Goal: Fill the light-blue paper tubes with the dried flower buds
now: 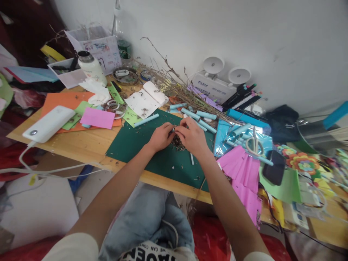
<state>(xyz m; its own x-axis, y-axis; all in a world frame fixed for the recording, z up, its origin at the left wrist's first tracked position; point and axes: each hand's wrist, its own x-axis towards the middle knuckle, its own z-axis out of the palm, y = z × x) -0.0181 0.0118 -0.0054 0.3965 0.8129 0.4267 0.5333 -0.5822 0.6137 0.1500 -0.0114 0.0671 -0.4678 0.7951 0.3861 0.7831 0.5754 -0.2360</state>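
Both hands meet over the dark green cutting mat [136, 145] on the wooden table. My left hand [160, 136] and my right hand [192, 137] pinch together on a small light-blue rolled paper tube [174, 128] held between their fingertips. Dry plant crumbs [178, 142] lie in a small heap on the mat just under the hands. More light-blue paper tubes [205, 115] lie beyond the hands, and one long tube [146, 120] lies to the left.
Dry twigs [174, 85] stretch across the back. Scissors [254, 145] rest on blue plastic at right, beside pink paper [241, 174] and a black phone [273, 166]. A white power bank [49, 124], pink note [97, 117] and orange sheet lie left. A white bottle [91, 67] stands behind.
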